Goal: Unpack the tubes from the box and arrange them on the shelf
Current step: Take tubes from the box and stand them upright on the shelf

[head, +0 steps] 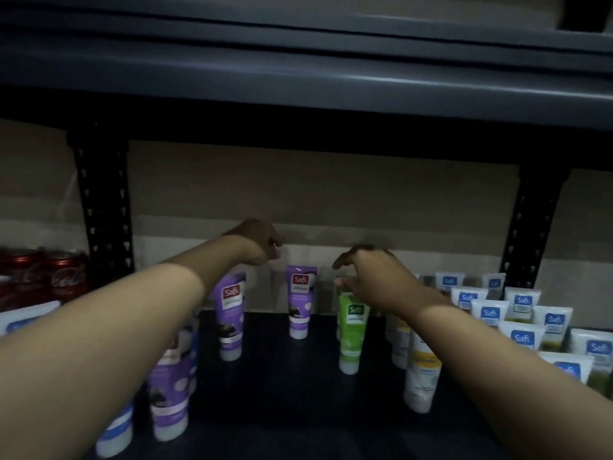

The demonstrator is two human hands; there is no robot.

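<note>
Now the right hand (371, 280) curls its fingers (345, 287) down onto the crimped top of an upright green plastic tube (352, 330). Its thumb is lifted apart above them, and whether they pinch the tube is unclear. The left hand (257, 242), wrist bent downward, hangs above an upright purple plastic tube (230, 317). Its fingers are curled and blurred, so their grip cannot be told. Both forearms reach over the dark shelf board (282, 376), where white tubes with blue labels (522, 340) stand at the right.

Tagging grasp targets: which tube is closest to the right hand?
The green tube, directly beneath the right hand, which reaches its top edge. Purple tubes stand further left, yellow-white ones to its right.
</note>
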